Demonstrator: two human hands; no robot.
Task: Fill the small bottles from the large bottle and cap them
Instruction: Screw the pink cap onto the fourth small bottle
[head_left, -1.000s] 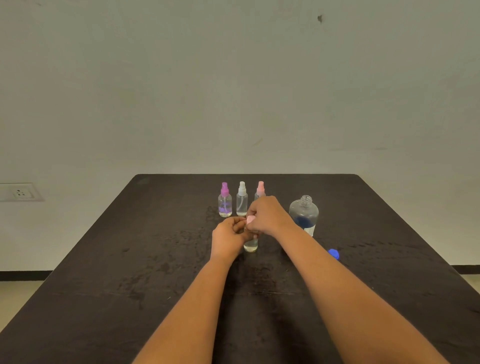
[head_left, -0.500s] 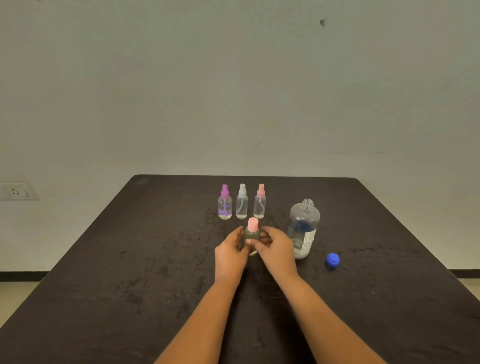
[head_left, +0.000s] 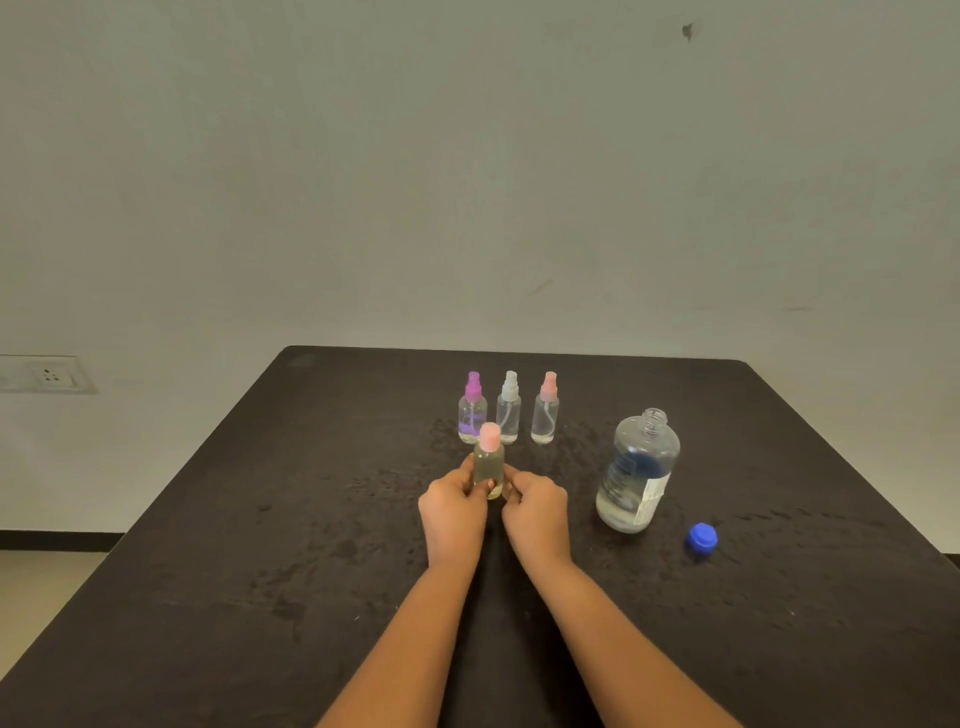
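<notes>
A small clear bottle with a pink cap (head_left: 489, 465) stands upright on the black table (head_left: 260, 545), holding pale liquid. My left hand (head_left: 453, 512) grips its lower left side and my right hand (head_left: 535, 512) its lower right side. Behind it stand three small spray bottles in a row: purple-topped (head_left: 472, 410), white-topped (head_left: 508, 408) and pink-topped (head_left: 546, 409). The large clear bottle (head_left: 638, 473) stands open-necked to the right, partly full. Its blue cap (head_left: 702, 537) lies on the table further right.
A pale wall rises behind the table's far edge (head_left: 519, 352). A wall socket (head_left: 44, 374) sits at the left. The floor (head_left: 36, 582) shows past the table's left edge.
My right hand came down from the pink cap to the bottle's lower side. Both hands and the bottle shifted slightly nearer.
</notes>
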